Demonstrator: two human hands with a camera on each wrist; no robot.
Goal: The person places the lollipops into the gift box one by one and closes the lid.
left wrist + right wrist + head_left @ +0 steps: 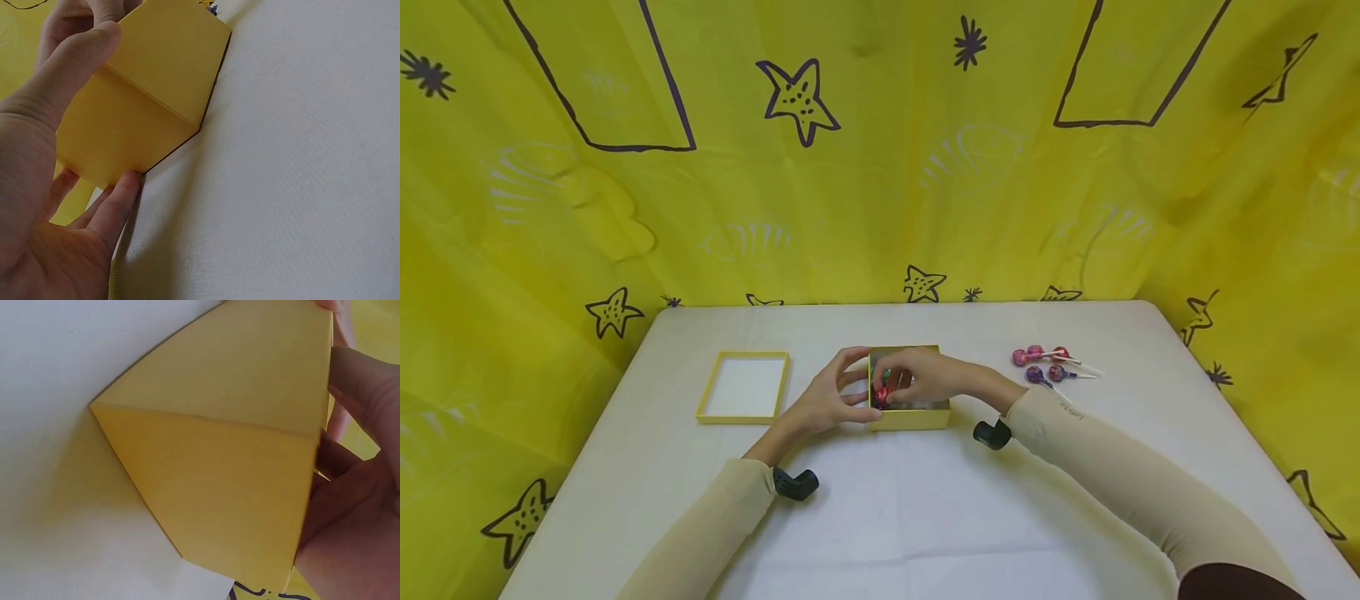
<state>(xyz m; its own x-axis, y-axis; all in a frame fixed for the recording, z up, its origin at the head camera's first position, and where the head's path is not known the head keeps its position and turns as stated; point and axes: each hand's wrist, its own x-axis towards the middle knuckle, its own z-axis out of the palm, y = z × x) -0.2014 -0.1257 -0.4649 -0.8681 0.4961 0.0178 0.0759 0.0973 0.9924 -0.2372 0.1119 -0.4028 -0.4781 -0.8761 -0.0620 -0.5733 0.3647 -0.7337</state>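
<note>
In the head view, I hold the yellow box [910, 420] at the middle of the far half of the desk [962, 517], my left hand [825, 402] wrapped round its left end with the thumb at the near corner. My right hand [928, 373] reaches down into the box over a red-wrapped candy [882, 394] and a scrap of green [886, 376]. My own knuckles cover much of the inside, so I cannot tell whether these fingers pinch the candy or only touch it. Left of the box lies the yellow-rimmed lid [745, 387], white inside; to the right, three pinkish-red lollipops [1035, 351] lie near two purple lollipops [1035, 374]. My sleeves run off the lower edge.

In the left wrist view, my left fingers grasp the box, thumb at the rim and fingertips low on the end wall. My right hand is mostly hidden behind the thumb, and a dark fragment at the top edge is too cut off to make out.

In the right wrist view, two outer walls fill the middle; my right fingertips vanish behind the rim, and the contents stay out of sight.
</note>
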